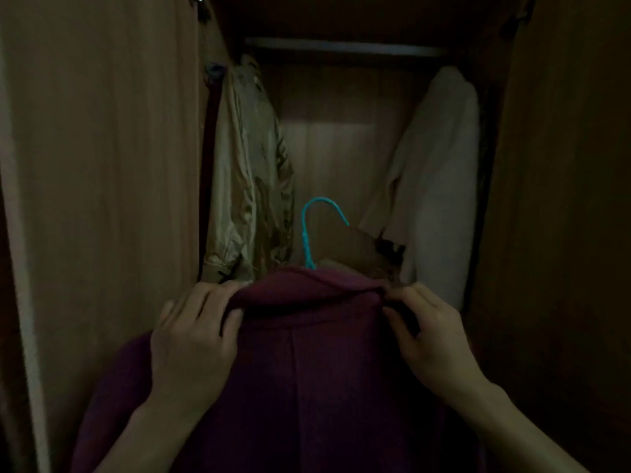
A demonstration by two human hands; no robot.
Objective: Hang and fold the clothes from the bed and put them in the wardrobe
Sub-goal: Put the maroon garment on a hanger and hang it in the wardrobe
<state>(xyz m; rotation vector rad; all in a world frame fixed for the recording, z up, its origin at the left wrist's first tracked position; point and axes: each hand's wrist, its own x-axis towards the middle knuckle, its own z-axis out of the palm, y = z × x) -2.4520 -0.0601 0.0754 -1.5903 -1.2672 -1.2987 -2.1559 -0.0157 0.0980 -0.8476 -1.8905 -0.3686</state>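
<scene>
On the far left stands a wooden wardrobe door [102, 165], swung open. Just inside it hangs a shiny cream jacket [249, 172], close to the left wall. The left hand [193, 339] curls its fingers and thumb round the left shoulder of the dark red coat [307, 370]. The coat is in the middle, low down, in front of the open wardrobe. It hangs long ways down, with its collar at the top. A blue hanger hook [316, 220] sticks up out of the collar and bends over to the right. High above is the rail [345, 47]. The right hand [430, 336] pinches the collar's right end. Behind it hangs a white garment [440, 172]. Far right is the other door [563, 199], in the dark.
</scene>
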